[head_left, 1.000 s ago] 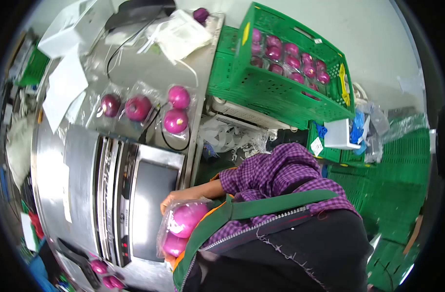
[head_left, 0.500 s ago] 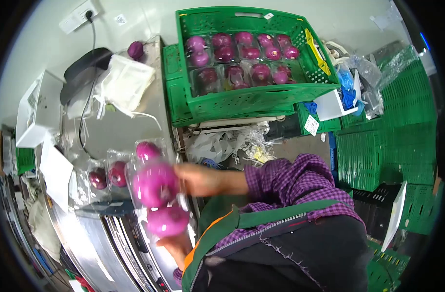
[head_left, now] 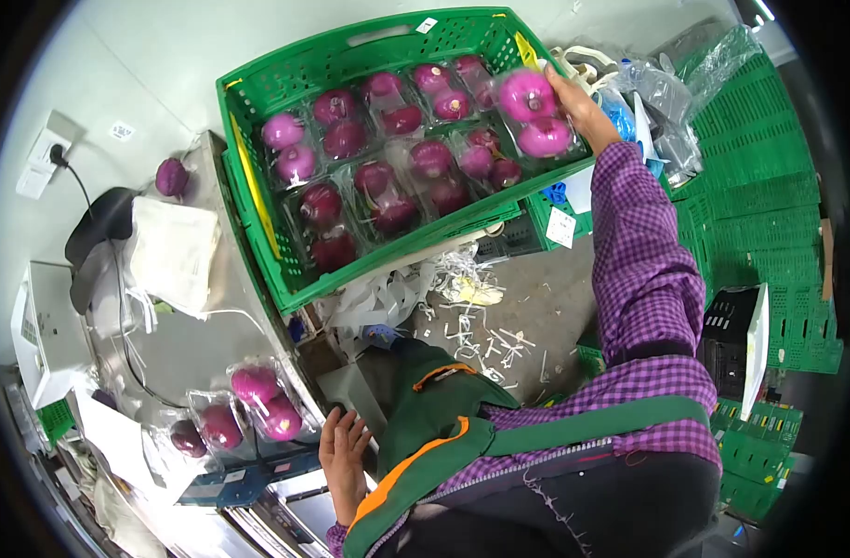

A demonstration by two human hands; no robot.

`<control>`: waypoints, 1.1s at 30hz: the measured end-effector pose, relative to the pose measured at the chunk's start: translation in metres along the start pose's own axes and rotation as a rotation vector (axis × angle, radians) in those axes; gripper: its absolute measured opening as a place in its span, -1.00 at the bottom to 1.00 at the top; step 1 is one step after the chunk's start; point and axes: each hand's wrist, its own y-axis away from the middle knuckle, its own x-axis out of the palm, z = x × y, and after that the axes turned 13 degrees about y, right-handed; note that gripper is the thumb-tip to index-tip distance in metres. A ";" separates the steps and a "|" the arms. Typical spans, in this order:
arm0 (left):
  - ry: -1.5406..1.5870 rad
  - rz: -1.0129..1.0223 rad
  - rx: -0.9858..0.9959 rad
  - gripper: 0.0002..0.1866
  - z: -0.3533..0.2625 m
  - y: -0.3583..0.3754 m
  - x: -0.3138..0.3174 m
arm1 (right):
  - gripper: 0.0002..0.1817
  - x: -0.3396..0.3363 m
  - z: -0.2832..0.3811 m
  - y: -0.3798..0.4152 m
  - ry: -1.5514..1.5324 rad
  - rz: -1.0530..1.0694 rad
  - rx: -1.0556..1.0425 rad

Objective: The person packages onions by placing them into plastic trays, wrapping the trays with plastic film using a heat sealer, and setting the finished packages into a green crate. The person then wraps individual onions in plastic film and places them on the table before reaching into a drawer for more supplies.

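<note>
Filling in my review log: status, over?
Right hand: gripping pack of two purple onions at right end of green crate. Left hand: open, empty. Possible snag: neighbouring packs close alongside.

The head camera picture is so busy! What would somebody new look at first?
Probably the big green crate across the top, with rows of shiny purple onions in clear plastic. Next, at the crate's right end, the person's right hand grips a two-onion pack. Then perhaps the left hand, open and holding nothing, low and left of the picture's middle.
</note>
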 end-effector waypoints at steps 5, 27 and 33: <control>-0.010 -0.073 0.008 -0.55 -0.006 -0.010 0.006 | -0.26 0.003 -0.009 0.005 0.554 0.051 0.266; 0.012 -0.152 -0.015 -0.55 0.003 0.003 -0.013 | -0.45 0.018 -0.089 -0.037 1.026 0.118 0.232; -0.012 -0.177 -0.046 -0.50 0.009 0.012 -0.024 | -0.53 0.043 -0.033 0.009 0.759 -0.170 -0.022</control>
